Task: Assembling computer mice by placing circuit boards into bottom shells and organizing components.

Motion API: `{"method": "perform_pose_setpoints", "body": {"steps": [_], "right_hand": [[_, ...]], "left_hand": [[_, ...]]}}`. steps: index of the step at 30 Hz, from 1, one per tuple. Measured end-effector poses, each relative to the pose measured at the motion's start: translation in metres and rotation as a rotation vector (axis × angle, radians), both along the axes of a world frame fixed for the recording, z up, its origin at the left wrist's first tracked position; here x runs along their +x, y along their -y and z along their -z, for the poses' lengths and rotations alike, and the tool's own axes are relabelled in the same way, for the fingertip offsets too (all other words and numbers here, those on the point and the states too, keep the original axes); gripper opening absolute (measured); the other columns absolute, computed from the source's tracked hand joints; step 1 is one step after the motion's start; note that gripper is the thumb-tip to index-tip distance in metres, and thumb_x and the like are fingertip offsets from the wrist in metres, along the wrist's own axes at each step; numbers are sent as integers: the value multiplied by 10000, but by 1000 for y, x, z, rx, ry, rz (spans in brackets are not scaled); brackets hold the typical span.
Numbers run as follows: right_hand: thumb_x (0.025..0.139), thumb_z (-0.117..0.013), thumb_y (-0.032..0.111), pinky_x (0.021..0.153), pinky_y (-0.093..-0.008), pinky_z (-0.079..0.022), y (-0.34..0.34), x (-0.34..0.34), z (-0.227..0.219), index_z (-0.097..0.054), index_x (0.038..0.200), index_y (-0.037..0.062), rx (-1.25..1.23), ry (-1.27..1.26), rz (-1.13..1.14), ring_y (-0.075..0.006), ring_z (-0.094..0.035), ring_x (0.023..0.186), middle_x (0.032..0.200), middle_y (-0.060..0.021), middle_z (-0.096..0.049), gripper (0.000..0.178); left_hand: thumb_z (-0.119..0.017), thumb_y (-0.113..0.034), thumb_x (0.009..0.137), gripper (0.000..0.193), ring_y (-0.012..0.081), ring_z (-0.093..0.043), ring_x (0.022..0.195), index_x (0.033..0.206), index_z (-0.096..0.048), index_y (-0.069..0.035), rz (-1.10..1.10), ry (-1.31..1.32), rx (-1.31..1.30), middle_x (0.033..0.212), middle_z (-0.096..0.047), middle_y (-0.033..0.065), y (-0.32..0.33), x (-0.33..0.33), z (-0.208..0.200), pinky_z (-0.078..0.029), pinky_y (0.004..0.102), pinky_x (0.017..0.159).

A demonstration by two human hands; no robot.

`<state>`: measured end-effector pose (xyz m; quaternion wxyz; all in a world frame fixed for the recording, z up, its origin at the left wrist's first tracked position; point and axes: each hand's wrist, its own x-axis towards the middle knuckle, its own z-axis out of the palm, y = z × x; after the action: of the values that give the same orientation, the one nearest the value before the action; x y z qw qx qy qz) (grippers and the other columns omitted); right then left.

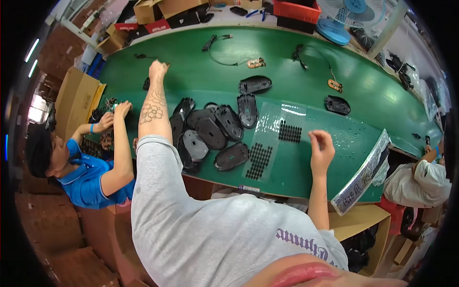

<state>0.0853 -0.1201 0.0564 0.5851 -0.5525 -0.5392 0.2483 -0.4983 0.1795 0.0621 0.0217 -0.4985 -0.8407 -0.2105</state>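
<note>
Potentially risky reach past piled mouse shells [210,133]

Between ten and eleven o'clock, the left hand [159,71] is curled near a black cable [140,56]; I cannot tell whether it grips anything. At three, the right hand [322,149] hangs loosely bent, apparently empty, beside black oval pads [290,131]. A dragging left forearm [154,115] could scatter shells across the counter [373,81].

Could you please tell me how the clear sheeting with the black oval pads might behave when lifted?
The clear sheeting is probably light, since it looks thin and the green tabletop shows through. Lifted by one edge, it would likely bend, having no visible frame. The small black oval pads may add little weight.
</note>
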Motion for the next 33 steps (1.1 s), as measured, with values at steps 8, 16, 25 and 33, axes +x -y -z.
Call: {"method": "perform_pose_setpoints", "body": {"steps": [8, 16, 25, 33], "right_hand": [[860, -679, -38, 747, -211, -516, 58, -19, -11, -697, 979, 15, -185, -280, 97, -117, -646, 783, 892, -50, -721, 132], [855, -678, -9, 712, -226, -501, 39, -21, -19, -726, 958, 48, -16, -186, -92, -107, -625, 746, 918, -23, -731, 128], [871, -662, -2, 775, -234, -506, 62, -24, -26, -704, 979, 51, -33, -175, -132, -110, -625, 815, 968, -37, -716, 128], [892, -635, -33, 851, -262, -505, 53, -14, -20, -663, 983, 24, -4, -366, -186, -160, -617, 938, 1072, -89, -659, 111]], "left_hand": [[-569, -594, 857, 633, 347, -641, 1066, 1208, -669, -77, -245, 68, -327, 1166, -692, 126, -5, 7, 0, -469, 494, 899], [-604, -457, 864, 572, 348, -634, 1075, 1266, -607, -50, 242, 348, -209, 1236, -641, 163, -27, 109, -23, -499, 488, 915], [-694, -148, 881, 566, 314, -645, 1010, 1383, -470, -10, 322, 862, -131, 1289, -572, 172, -52, 26, 8, -535, 404, 892], [-636, -89, 946, 538, 171, -653, 971, 1446, -437, -68, 409, 1437, -18, 1249, -615, 125, 12, 82, -14, -516, 230, 779]]}}
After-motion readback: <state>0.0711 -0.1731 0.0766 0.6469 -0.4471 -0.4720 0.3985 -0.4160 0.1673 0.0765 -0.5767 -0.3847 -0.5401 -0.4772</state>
